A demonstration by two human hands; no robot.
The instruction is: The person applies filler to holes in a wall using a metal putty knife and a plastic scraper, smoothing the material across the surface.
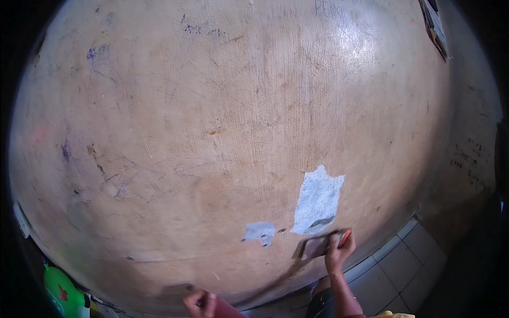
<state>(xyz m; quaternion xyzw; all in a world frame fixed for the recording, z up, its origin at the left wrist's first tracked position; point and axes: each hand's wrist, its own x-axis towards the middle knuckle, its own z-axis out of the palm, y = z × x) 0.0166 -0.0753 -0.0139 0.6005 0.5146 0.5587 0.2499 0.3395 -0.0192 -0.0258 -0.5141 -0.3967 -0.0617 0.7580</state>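
Note:
My right hand [338, 253] is wrapped round the orange handle of a scraper [316, 247] with a wide greyish blade. The blade lies close against the worn beige wall, just below a large whitish patch [319, 201] where the paint is off; whether it touches cannot be told. Left of that is a smaller pale patch [259, 231]. Low at the bottom edge, my left hand [200, 303] is near the wall with its fingers curled. Something small and dark shows at its fingertips, too unclear to name.
Scribbles and scratches mark the wall [222, 122]. A green balloon-like object [62, 289] is at the lower left, below a white fitting [22, 220]. Pale floor tiles [389, 265] run along the wall's foot at right. Papers [436, 29] hang at the upper right.

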